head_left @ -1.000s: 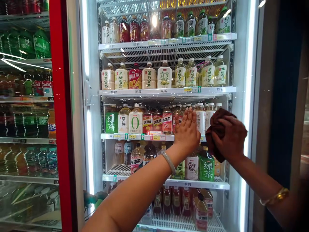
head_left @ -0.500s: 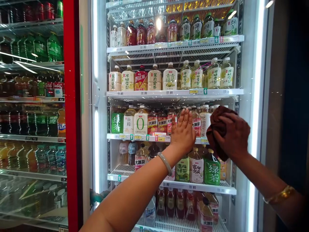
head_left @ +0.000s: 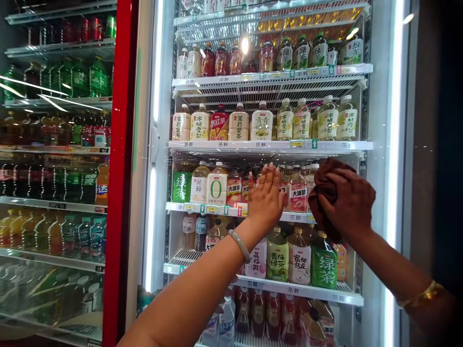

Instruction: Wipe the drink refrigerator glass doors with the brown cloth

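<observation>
- Brown cloth (head_left: 323,189) is bunching under my right hand (head_left: 352,202), in front of the right part of the cooler's middle shelf row.
- My right hand is gripping this cloth, with the fingers bending over it and the thumb lying lower, on the left side of the fingers.
- My left hand (head_left: 266,197) is spreading flat, palm facing the glass door (head_left: 231,156); the little finger is standing apart, while the other three fingers are pointing upward near each other.
- This left palm is seeming to rest on the glass, but from this angle I cannot tell how firmly.
- On my left wrist I am wearing a pale bangle (head_left: 239,245), and on my right wrist a gold bracelet (head_left: 423,295).
- Behind the glass, bottles are standing in rows; a white bottle with a green "0" (head_left: 217,185) is standing to the left of my left hand, and a large green bottle (head_left: 323,262) is standing on the shelf lower than the cloth.
- Bright light strip (head_left: 392,144) is shining at the right side.
- Red post (head_left: 123,159) is separating this cooler from another one at left, where more bottles (head_left: 47,226) are filling the shelves.
</observation>
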`<state>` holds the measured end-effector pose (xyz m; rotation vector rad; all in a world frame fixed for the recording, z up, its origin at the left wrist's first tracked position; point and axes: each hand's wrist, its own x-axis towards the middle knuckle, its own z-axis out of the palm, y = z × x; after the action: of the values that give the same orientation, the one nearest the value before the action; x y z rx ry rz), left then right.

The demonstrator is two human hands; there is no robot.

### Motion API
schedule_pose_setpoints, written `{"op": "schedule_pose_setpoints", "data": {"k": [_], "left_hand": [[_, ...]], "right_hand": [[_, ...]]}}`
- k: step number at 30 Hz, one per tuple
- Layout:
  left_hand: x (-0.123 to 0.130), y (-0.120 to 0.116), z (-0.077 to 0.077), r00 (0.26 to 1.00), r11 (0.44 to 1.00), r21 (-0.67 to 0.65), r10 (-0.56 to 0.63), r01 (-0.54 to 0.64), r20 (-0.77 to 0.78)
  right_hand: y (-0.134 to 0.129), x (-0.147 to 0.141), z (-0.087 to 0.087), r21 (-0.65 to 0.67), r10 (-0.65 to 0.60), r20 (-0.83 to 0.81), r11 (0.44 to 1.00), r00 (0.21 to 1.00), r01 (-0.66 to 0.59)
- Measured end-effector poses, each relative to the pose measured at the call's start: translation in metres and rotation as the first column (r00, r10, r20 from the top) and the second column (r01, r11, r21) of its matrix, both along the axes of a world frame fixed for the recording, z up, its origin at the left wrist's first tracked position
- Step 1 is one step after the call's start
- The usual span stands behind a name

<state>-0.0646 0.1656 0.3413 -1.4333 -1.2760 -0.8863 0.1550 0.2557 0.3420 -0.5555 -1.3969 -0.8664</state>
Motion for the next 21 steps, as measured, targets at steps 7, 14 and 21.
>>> {"op": "schedule_pose_setpoints", "data": {"k": [7, 14, 21], "left_hand": [[0.001, 0.000, -0.005, 1.000, 1.000, 0.007, 0.018, -0.018, -0.008], [-0.011, -0.003, -0.006, 0.999, 1.000, 0.010, 0.014, -0.013, -0.033], [-0.013, -0.002, -0.009, 1.000, 1.000, 0.024, 0.008, -0.007, -0.019]], "right_hand": [[-0.025, -0.046, -0.009, 0.147, 0.024, 0.310, 0.986, 0.950, -0.073], [-0.004, -0.027, 0.033, 0.031, 0.041, 0.046, 0.999, 0.998, -0.042], [-0.025, -0.044, -0.030, 0.091, 0.035, 0.207, 0.994, 0.978, -0.054]]}}
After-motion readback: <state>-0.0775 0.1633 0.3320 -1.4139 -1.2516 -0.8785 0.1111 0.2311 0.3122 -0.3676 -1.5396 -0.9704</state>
